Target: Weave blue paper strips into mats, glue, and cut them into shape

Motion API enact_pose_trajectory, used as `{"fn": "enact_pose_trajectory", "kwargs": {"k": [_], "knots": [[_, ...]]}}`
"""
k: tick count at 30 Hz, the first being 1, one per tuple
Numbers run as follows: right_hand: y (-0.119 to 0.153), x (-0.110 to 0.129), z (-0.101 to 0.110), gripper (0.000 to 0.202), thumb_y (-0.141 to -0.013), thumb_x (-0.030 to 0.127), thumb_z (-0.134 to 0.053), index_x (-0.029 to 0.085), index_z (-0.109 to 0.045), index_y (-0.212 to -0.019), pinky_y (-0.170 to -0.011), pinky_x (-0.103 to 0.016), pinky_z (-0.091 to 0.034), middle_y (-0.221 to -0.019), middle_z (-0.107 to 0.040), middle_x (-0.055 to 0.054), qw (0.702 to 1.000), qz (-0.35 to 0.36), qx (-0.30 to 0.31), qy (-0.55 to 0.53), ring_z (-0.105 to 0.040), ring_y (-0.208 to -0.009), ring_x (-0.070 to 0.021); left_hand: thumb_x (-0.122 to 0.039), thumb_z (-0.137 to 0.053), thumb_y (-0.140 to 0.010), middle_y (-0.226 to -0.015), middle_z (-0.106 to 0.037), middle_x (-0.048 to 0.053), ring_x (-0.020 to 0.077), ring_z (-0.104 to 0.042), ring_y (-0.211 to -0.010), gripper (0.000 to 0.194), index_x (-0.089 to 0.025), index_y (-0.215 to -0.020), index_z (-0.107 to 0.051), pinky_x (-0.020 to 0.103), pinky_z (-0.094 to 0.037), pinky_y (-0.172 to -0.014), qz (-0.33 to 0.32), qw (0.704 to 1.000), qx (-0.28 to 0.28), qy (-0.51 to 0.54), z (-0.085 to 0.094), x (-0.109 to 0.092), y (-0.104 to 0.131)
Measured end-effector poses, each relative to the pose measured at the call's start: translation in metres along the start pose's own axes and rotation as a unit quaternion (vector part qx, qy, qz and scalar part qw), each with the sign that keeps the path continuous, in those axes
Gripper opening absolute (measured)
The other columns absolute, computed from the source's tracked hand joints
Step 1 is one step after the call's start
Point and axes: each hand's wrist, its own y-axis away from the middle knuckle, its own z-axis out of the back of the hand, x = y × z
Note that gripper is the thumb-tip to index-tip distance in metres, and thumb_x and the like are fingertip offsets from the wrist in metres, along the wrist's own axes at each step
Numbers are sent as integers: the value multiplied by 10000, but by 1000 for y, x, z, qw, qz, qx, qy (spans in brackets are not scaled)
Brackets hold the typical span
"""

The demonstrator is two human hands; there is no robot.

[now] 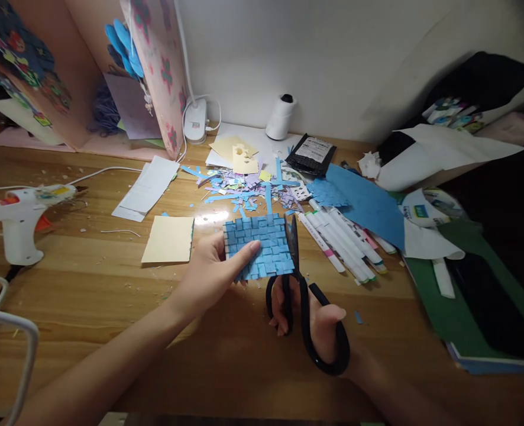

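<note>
- Blue weave (266, 236): held above the table (217, 367), near the middle of the view; its right edge lies alongside the scissors (305, 305).
- Left hand (211, 266): closed on the weave, thumb flat on top, fingers partly hidden beneath. Judged sound; pressure near the worked edge should stop strips slipping.
- Right hand (326, 331): thumb and fingers in the scissors' loops. Handles spread; exact blade gap cannot be told.
- Blades: beside the edge, pointing away from the wearer. Advised: align with the strip line, use short closures, feed the weave by the left hand, fingertips clear.
- Surroundings: scraps (244, 186) beyond the weave, markers (339, 239) to the right, cream card (168, 239) to the left. Elbow room judged adequate.
</note>
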Motion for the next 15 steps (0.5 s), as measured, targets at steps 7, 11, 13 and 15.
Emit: {"fn": "enact_pose_trajectory", "kwargs": {"k": [7, 11, 13, 15], "knots": [[0, 29, 3, 674, -710, 819, -234, 197, -491, -675, -543, -301, -434, -588, -477, -8, 999, -17, 28, 1, -508, -569, -174, -444, -652, -738, -619, -556, -9, 64, -477, -509, 324, -127, -725, -584, 145, -404, -441, 19, 1000, 17, -4, 1, -2, 1], [0, 31, 2, 637, -764, 781, -188, 214, -451, -642, -552, -312, -425, -570, -450, -4, 999, -20, 17, 25, -484, -540, -166, -465, -642, -738, -592, -541, -11, 71, -469, -490, 338, -132, -721, -585, 148, -386, -415, 24, 999, 14, -26, 0, -1, 0], [0, 29, 1, 600, -785, 758, -211, 219, -425, -631, -538, -306, -421, -570, -445, -2, 999, -19, 21, 26, -490, -536, -164, -470, -641, -735, -582, -531, -12, 76, -466, -484, 342, -137, -704, -574, 155, -392, -410, 25, 999, 12, -30, -1, 1, -1], [1, 23, -1, 592, -787, 755, -219, 221, -409, -614, -510, -298, -412, -555, -436, 1, 999, -18, 17, 21, -489, -518, -159, -472, -641, -734, -569, -516, -17, 76, -456, -473, 345, -142, -679, -557, 159, -396, -400, 23, 999, 8, -26, -2, 3, -1]]}}
